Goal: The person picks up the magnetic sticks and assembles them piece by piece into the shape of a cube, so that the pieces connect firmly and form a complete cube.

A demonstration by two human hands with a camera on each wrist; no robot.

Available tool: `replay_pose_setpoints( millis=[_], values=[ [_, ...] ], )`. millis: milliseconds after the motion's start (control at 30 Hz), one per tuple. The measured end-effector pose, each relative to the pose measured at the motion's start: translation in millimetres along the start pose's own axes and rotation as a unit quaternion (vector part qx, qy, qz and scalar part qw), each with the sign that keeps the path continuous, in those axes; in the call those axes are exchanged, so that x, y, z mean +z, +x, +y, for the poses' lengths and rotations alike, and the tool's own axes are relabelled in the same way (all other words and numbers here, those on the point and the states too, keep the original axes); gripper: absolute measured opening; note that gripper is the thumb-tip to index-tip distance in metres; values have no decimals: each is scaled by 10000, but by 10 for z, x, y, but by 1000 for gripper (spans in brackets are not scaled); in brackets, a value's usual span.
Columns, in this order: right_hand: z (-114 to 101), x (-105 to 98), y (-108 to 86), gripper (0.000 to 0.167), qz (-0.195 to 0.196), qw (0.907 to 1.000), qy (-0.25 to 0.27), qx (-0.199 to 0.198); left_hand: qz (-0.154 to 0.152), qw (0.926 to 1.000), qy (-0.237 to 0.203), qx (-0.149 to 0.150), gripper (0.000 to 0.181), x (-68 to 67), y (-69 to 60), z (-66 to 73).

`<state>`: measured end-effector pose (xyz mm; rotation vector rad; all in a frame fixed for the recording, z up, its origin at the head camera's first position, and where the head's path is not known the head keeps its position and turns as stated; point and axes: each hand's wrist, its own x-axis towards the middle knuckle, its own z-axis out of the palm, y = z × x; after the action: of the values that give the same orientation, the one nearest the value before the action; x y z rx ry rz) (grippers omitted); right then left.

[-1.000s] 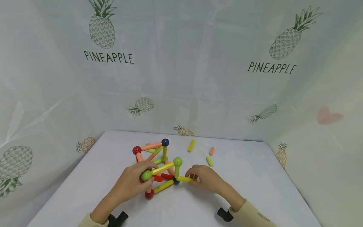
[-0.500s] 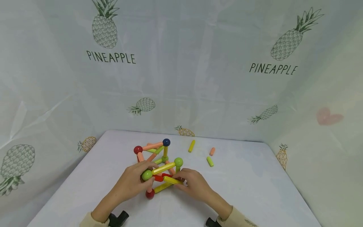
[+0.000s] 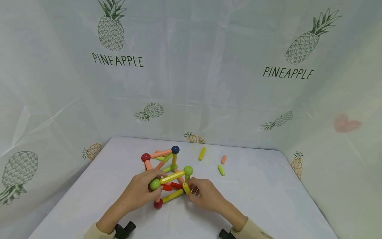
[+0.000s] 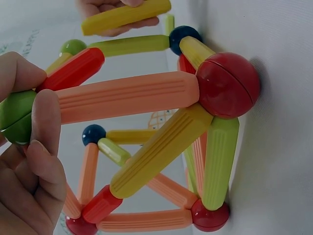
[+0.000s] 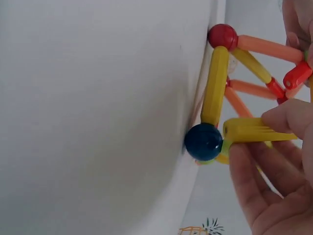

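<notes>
A cage-like frame of coloured rods and balls stands on the table. My left hand (image 3: pixel 141 186) grips its front upper green ball (image 3: pixel 155 184), where a yellow rod and a salmon rod (image 4: pixel 127 95) meet. At the frame's right side, my right hand (image 3: pixel 207 196) pinches a loose yellow rod (image 5: pixel 249 129) between thumb and fingers. One end of that rod is close to the dark blue ball (image 5: pixel 203 142) at the lower corner; whether they touch I cannot tell. A red ball (image 4: pixel 229 85) forms the lower front corner. Another green ball (image 3: pixel 188 170) sits above the right hand.
Behind and right of the frame lie a loose yellow rod (image 3: pixel 202 153), a short salmon rod (image 3: pixel 223 159) and a short green rod (image 3: pixel 221 170). The white table (image 3: pixel 262 186) ends at a pineapple-print curtain (image 3: pixel 209 83) at the back.
My right hand has moved left, up to the frame, with the yellow rod. The rod has turned from lying sideways to a steeper angle. My left hand keeps its hold on the green ball.
</notes>
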<state>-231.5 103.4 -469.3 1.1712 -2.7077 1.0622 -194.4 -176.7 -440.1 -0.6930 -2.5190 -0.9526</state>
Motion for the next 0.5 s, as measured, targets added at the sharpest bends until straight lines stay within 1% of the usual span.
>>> replay_pose_setpoints(
  millis=[67, 133, 233, 367, 433, 500],
  values=[
    [21, -22, -22, 33, -56, 9995, 297, -60, -9, 10000, -14, -19, 40, -2, 2, 6],
    [41, -40, -42, 36, -136, 9988, 449, -164, -15, 10000, -22, -37, 39, -5, 3, 13],
    [69, -55, -67, 30, -189, 9977, 593, -273, -20, 10000, -28, -55, 39, -11, 5, 20],
    [88, -72, -87, 20, -64, 9970, 684, -359, -17, 10000, -30, -42, 39, -14, 5, 19],
    [96, -85, -95, 17, -60, 9973, 661, -308, -19, 10000, -26, -17, 39, -13, 4, 15],
    [112, -104, -108, 17, -138, 9981, 568, -218, -21, 10000, -18, -6, 39, -11, 5, 15]
  ],
)
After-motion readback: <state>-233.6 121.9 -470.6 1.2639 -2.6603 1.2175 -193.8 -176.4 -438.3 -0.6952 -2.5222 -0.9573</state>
